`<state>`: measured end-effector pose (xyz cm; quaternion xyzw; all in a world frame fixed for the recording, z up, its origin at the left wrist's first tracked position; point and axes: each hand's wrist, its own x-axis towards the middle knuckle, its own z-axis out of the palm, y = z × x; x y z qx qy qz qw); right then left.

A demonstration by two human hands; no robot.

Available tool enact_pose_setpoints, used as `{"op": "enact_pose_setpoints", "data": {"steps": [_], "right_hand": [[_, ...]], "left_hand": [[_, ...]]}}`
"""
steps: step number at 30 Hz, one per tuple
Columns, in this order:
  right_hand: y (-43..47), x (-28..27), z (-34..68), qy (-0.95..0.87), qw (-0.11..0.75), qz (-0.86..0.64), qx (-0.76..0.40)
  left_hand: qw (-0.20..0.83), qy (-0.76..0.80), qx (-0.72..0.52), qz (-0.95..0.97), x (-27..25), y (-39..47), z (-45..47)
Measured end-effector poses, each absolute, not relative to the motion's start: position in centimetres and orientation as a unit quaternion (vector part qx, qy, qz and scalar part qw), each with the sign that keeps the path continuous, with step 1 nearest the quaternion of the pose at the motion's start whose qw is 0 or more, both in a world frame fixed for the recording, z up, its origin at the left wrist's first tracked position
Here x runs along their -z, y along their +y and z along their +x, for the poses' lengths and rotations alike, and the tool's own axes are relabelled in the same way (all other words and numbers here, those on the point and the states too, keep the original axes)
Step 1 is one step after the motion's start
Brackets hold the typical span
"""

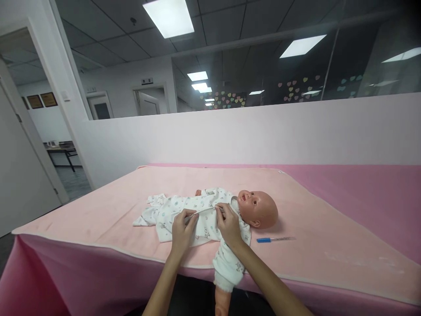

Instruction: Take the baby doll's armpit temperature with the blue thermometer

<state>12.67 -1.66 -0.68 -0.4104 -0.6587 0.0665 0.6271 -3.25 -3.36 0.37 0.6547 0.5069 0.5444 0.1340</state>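
Note:
A baby doll [263, 210] lies on its back, its head to the right and its legs to the left. It wears a white baby garment [205, 228] with small printed figures. My left hand [184, 226] pinches the garment's front edge near the waist, thumb against fingers. Higher on the chest, my right hand [228, 224] grips the same edge, which runs as a thin pale line between both hands. One sleeved doll arm [228, 267] hangs over the front edge of the table, below my right hand. My fingertips partly hide the cloth they hold.
A blue-capped pen [274, 239] lies just right of the doll's shoulder. Under everything is a peach mat [108, 219] over a pink cover [378, 193]. A white half-wall [250, 136] with glass above stands behind the table. At the left is a door [23, 175].

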Motion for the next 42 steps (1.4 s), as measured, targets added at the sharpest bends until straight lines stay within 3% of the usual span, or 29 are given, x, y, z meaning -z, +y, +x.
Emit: {"op": "enact_pose_setpoints", "data": {"steps": [6,13,31,42], "right_hand": [[-1.5,1.0,12.7,-0.653,0.631,-0.412,-0.076],[-1.6,1.1,12.8,-0.652,0.630,-0.413,-0.088],[-1.8,1.0,12.8,-0.648,0.634,-0.415,-0.079],[-1.6,1.0,12.9,-0.635,0.641,-0.431,0.001]], "left_hand": [[0.093,0.540,-0.562,0.619,-0.6,-3.5,-3.1],[0.019,0.520,-0.499,0.693,-0.7,-3.5,-2.8],[0.030,0.509,-0.568,0.646,-0.1,-3.5,-3.1],[0.095,0.524,-0.615,0.581,0.3,-3.5,-3.3]]}}
